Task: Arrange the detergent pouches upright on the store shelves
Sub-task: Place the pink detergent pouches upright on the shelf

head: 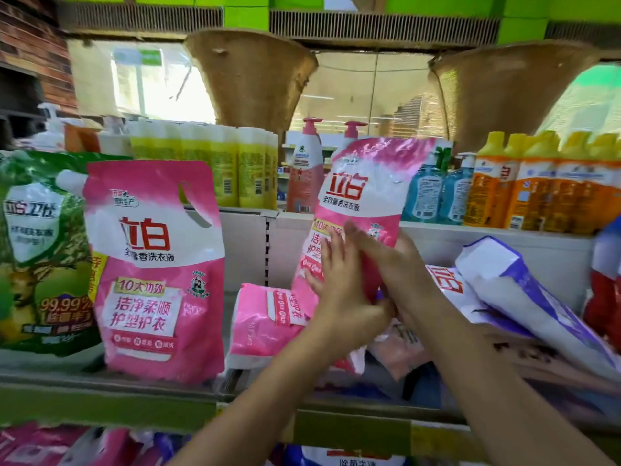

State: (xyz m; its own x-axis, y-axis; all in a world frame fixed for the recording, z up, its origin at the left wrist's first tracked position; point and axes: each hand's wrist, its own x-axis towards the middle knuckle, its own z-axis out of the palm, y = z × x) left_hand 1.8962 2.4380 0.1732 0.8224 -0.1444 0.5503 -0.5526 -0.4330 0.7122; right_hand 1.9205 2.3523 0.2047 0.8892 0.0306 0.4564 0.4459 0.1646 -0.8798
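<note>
A pink detergent pouch (363, 183) is held up at the middle of the shelf, its top leaning right. My left hand (336, 284) lies with straight fingers flat on its lower front. My right hand (383, 253) holds its right edge, fingers across the front and thumb hidden behind. To the left, another pink pouch (154, 264) stands upright beside a green pouch (40, 250). A third pink pouch (265, 321) lies slumped below my hands. White and purple pouches (524, 290) lie tilted on the right.
The shelf's green front edge (100, 401) runs below the pouches. On the upper shelf stand yellow bottles (208, 163), pink pump bottles (307, 163), blue bottles (433, 190) and orange bottles (544, 183). More pouches (50, 445) lie on the shelf below.
</note>
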